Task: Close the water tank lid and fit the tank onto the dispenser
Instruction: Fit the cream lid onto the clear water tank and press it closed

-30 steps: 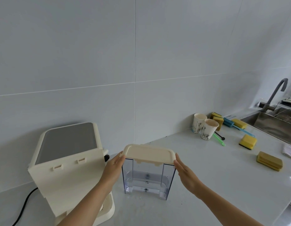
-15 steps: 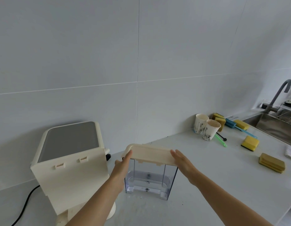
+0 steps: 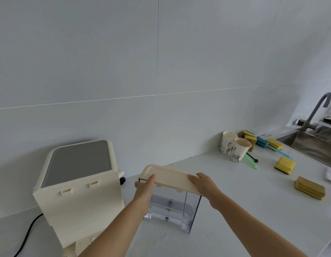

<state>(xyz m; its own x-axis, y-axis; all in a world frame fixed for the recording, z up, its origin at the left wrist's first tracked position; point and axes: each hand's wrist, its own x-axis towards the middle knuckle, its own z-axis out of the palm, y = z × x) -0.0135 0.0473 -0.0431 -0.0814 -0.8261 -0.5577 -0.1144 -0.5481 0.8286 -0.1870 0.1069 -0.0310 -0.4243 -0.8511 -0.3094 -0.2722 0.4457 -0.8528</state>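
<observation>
A clear plastic water tank (image 3: 172, 210) stands on the white counter in the lower middle. Its cream lid (image 3: 168, 177) rests across the top, its left end raised slightly above the tank rim. My left hand (image 3: 145, 186) grips the lid's left end, and my right hand (image 3: 204, 183) lies on top of the lid's right end with the fingers pressing down. The cream dispenser (image 3: 77, 184) with a grey top panel stands to the left of the tank, its flat back with two small tabs facing me.
A black cable (image 3: 27, 236) runs from the dispenser at lower left. Two paper cups (image 3: 235, 147), several yellow sponges (image 3: 284, 165), blue and green brushes lie at the right. A steel sink (image 3: 317, 143) with a grey faucet (image 3: 317, 110) is at far right. The tiled wall runs behind.
My hands moved from the sides of the lid onto it; the right hand now lies on top of the lid's right end and the lid has come down toward the tank.
</observation>
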